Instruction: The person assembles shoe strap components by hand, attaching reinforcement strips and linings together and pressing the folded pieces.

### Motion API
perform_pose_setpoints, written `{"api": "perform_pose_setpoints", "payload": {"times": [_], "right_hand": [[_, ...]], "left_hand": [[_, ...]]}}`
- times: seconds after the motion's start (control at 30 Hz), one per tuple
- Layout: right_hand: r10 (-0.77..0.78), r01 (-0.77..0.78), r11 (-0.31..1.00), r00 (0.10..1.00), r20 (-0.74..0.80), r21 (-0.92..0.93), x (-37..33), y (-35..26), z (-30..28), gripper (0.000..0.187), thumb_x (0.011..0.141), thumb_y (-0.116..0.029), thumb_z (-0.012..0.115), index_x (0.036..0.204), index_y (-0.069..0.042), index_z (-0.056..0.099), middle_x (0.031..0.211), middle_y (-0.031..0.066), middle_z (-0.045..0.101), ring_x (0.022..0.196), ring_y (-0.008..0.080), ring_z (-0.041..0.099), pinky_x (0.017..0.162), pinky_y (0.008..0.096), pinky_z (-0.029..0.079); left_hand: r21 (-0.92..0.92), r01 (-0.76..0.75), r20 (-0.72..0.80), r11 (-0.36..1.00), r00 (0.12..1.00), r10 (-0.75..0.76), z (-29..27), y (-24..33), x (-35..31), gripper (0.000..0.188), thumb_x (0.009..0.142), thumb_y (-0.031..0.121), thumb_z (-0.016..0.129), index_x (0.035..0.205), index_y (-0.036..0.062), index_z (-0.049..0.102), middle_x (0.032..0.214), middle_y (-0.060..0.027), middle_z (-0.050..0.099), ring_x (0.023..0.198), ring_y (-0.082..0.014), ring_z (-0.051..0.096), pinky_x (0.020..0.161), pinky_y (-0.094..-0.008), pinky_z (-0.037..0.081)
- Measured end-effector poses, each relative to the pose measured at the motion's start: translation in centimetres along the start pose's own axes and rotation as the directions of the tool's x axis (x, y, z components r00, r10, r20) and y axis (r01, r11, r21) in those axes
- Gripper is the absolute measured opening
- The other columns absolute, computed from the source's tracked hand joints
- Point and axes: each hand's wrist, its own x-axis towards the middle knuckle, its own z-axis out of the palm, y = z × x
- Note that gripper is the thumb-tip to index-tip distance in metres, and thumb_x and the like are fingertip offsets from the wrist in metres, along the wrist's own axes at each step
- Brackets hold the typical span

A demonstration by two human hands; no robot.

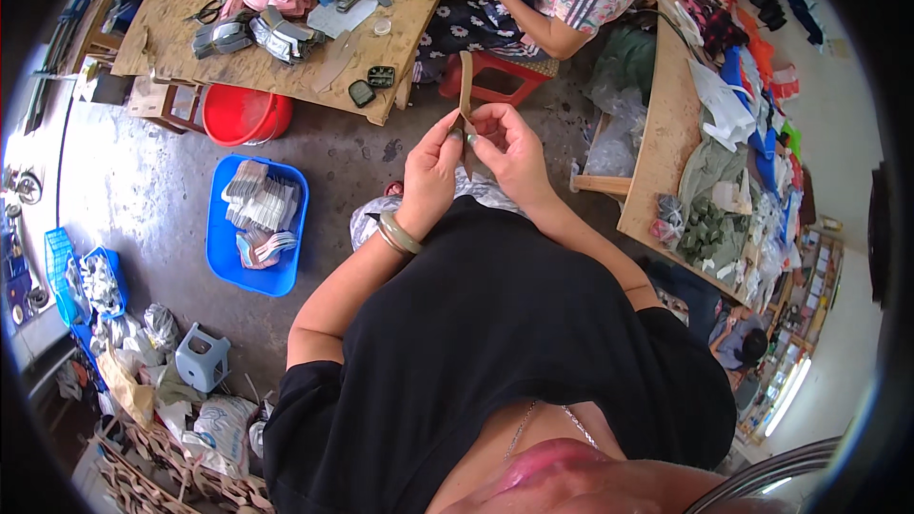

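— Grip, head view: left hand (433,164) and right hand (515,154) both closed in a fingertip pinch on a tan strap (466,84). Strap held in front of the chest, long end up, short tail down.

— Support underneath?

— None seen. Bench (171,14) lies beyond the hands; below are the lap (490,192) and floor (352,157).

— Likely failure?

— Judgement: slip and drop, since only fingertips hold a narrow piece. Second risk: a twist or crooked fold, if the hands pull unevenly. Thumbs hide the join; cannot tell whether the layers line up there.

— Labels, writing?

— Strap: none visible. White sack (221,428), lower left: blue printing, not copied. Paper sheet (345,17) on the bench: too small to tell if marked. No brand recorded.
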Motion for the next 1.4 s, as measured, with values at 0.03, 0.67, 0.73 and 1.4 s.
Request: {"api": "perform_pose_setpoints", "payload": {"times": [0.03,0.67,0.73,1.4], "right_hand": [[0.008,-0.008,1.000,1.000,-0.010,-0.007,-0.1,0.2,0.4,0.022,0.083,0.001,0.059,0.105,-0.003,0.056,0.091,0.0023,0.061,0.079,0.0074,0.057,0.070,0.0235,0.048],[-0.134,0.168,0.925,0.983,0.123,-0.340,4.5,1.5,-2.6,0.018,0.077,0.003,0.057,0.094,-0.002,0.061,0.086,0.0090,0.059,0.076,0.0189,0.062,0.068,0.0290,0.049],[-0.186,0.218,0.856,0.976,0.113,-0.469,5.2,1.2,-5.1,0.016,0.077,0.002,0.056,0.092,-0.002,0.061,0.084,0.0086,0.059,0.074,0.0187,0.060,0.065,0.0292,0.048],[-0.136,0.451,0.880,0.537,0.833,-0.147,7.3,-9.5,-8.4,0.020,0.079,0.009,0.060,0.092,-0.003,0.068,0.081,0.0038,0.057,0.077,0.0155,0.057,0.069,0.0261,0.046]], "left_hand": [[-0.007,0.010,0.007,1.000,1.000,-0.010,-0.1,-0.1,0.2,0.032,0.097,0.007,0.046,0.128,-0.0005,0.052,0.107,-0.0009,0.061,0.094,-0.0068,0.055,0.084,-0.0210,0.045],[0.277,-0.130,-0.288,0.952,0.934,0.212,-4.6,2.7,1.9,0.026,0.094,0.001,0.049,0.117,-0.0021,0.060,0.104,-0.0077,0.066,0.088,-0.0102,0.061,0.079,-0.0239,0.050],[0.251,-0.100,-0.356,0.963,0.915,0.188,-6.1,3.1,1.8,0.027,0.094,0.002,0.049,0.119,-0.0016,0.060,0.099,-0.0069,0.066,0.084,-0.0102,0.062,0.077,-0.0236,0.050],[-0.442,0.247,0.186,0.862,0.966,-0.181,0.3,3.7,3.1,0.058,0.101,0.038,0.022,0.132,-0.0061,0.042,0.121,-0.0242,0.058,0.104,-0.0267,0.061,0.088,-0.0319,0.048]]}}
